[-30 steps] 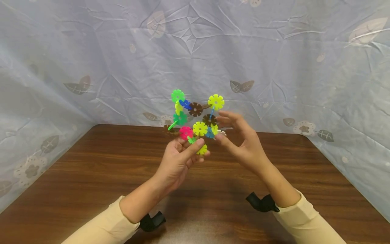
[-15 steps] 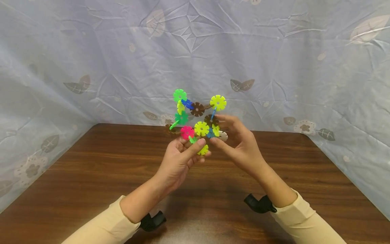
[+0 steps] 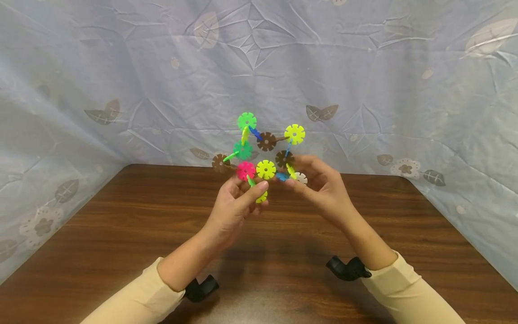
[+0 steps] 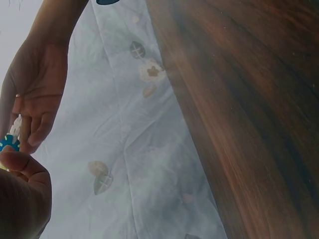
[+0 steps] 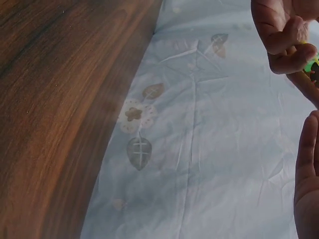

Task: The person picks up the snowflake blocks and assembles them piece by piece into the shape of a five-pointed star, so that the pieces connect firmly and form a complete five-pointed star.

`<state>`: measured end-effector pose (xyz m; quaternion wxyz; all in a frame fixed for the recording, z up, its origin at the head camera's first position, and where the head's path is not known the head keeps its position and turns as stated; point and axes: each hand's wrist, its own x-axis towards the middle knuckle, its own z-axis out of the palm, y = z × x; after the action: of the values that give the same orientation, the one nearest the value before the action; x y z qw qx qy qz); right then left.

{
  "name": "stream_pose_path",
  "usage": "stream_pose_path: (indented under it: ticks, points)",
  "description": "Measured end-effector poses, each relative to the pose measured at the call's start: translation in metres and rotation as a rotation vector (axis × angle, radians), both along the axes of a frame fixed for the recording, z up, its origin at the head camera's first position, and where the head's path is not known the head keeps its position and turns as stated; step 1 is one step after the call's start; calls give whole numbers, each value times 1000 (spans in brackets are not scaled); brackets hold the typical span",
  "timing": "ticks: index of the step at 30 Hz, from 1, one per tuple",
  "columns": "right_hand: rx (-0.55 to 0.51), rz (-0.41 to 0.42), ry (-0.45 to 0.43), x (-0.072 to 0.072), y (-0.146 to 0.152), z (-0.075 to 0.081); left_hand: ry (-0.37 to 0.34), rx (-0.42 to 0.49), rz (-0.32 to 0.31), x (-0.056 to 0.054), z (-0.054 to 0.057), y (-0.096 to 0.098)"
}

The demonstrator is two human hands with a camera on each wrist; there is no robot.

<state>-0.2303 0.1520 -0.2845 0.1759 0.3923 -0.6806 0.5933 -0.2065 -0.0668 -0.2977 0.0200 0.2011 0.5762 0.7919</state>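
Observation:
Flower-shaped plastic snowflake discs, slotted together, make a star-like ring held above the table in the head view. My left hand (image 3: 230, 209) grips its lower left, thumb over a yellow disc (image 3: 262, 197) below the pink disc (image 3: 246, 171). My right hand (image 3: 328, 186) pinches the right side, thumb at the blue disc (image 3: 282, 176) and the white disc (image 3: 301, 178), fingers behind the dark brown disc (image 3: 284, 158). A narrow gap shows between the blue disc and a yellow-green disc (image 3: 265, 169). The left wrist view catches the blue disc (image 4: 9, 143) at its edge.
Below the hands lies a brown wood-grain table (image 3: 259, 252). A pale curtain (image 3: 259, 81) with leaf prints surrounds its back and sides. Black curved pieces (image 3: 348, 268) sit at both cuffs.
The ring has turned slightly, and its top green disc has moved up and right. Blue and yellow-green discs, overlapping before, now show a gap. My left hand has shifted slightly left.

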Motion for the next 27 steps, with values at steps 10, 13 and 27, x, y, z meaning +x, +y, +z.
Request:
stream_pose_path:
  ticks: [10,13,27]
  points:
    - [-12,79,-128,-3,4,-1,-48,55,-23,-4,0,0]
    - [-25,124,-143,-4,3,-3,-77,70,15,-6,0,1]
    - [-15,133,-266,-8,5,-7,19,-17,183,-9,-7,2]
